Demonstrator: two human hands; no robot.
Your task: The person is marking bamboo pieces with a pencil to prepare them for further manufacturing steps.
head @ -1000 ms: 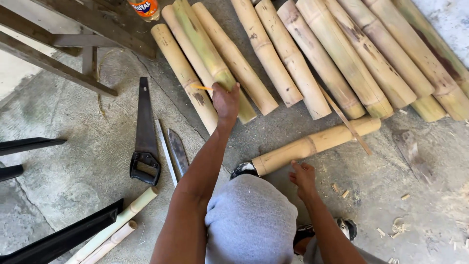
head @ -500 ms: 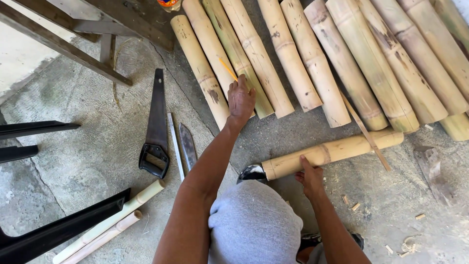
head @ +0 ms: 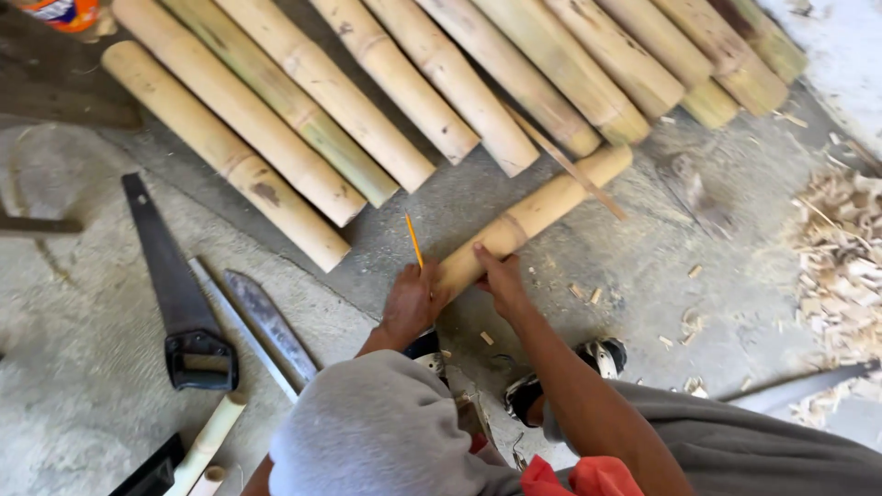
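Bamboo pole (head: 537, 213): lies on concrete floor (head: 83, 367).
Left hand (head: 411, 303): grips yellow pencil (head: 414, 241).
Right hand (head: 501, 278): open, fingers pressing pole.

1. A row of bamboo poles (head: 386, 92) is laid side by side on the concrete floor (head: 83, 404), slanting from upper left to lower right.
2. A handsaw (head: 175, 294) with a black handle is seen flat on the floor at the left.
3. A long-bladed knife (head: 268, 321) is placed just beside the saw, with a flat metal strip (head: 234, 317) between them.
4. A pile of wood shavings (head: 841, 248) is gathered at the right edge.
5. Small chips (head: 588, 294) are scattered across the floor.
6. An orange container (head: 60, 13) is partly shown at the top left corner.
7. Thin pale bamboo pieces (head: 209, 441) are seen at the lower left.
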